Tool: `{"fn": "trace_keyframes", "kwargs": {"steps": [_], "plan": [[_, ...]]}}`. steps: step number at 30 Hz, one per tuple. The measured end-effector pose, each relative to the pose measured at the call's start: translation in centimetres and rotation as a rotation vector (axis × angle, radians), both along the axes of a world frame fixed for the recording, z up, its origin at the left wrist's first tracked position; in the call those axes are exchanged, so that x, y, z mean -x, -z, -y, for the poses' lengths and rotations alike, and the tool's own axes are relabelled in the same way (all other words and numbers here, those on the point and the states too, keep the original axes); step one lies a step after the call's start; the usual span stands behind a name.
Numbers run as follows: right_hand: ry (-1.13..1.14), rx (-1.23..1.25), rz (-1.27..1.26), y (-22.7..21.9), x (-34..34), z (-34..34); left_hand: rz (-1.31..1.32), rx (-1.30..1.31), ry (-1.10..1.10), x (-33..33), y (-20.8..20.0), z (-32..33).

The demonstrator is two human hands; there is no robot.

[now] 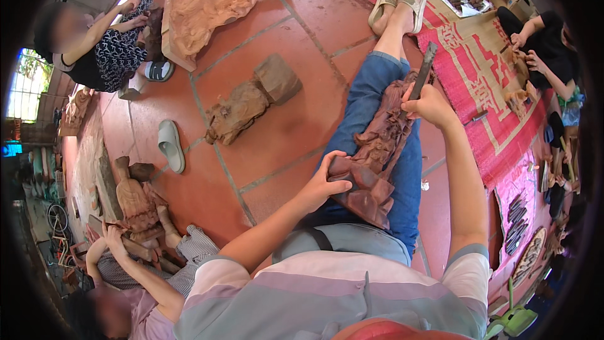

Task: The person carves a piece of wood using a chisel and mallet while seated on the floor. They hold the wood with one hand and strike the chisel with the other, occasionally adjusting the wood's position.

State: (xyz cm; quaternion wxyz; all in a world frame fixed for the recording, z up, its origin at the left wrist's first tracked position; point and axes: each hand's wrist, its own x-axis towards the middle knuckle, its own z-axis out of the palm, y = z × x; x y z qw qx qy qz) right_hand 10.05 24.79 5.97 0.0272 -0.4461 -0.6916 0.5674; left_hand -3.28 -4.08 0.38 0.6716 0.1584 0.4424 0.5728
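A reddish-brown carved wooden figure [385,123] lies lengthwise across my lap, along my blue jeans [360,97]. My left hand [322,187] grips its broad lower end, thumb and fingers on either side of a dark corner. Closed around a dark, flat, bar-like tool [423,70], my right hand [431,106] is beside the carving's upper part. The tool points up and away from me; its exact kind is unclear, and my fingers hide its lower end.
A rough carving on a block [277,80] lies on the tiled floor, with a grey slipper [170,146] to its left. People handle carvings at left and right. A large pale carving [214,12] lies farther off. Red mats [462,88] and rows of tools [517,223] are at right.
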Motion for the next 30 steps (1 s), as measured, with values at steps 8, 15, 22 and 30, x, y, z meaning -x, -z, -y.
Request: {"fn": "trace_keyframes", "kwargs": {"steps": [8, 15, 22, 30], "plan": [[-0.063, -0.072, 0.006, -1.1, 0.5, 0.7, -0.004, 0.035, 0.007, 0.0, -0.4, 0.0], [-0.129, 0.000, 0.129, -1.0, 1.7, -1.0, 0.078, 0.036, -0.033, -0.3, 0.3, 0.1], [-0.169, -0.055, 0.132, -1.7, 0.9, -0.2, 0.109, 0.016, -0.022, -0.2, 0.4, -0.1], [-0.139, -0.086, 0.126, -1.1, 1.2, -0.3, 0.094, 0.035, -0.018, -0.1, 0.3, 0.0]]}}
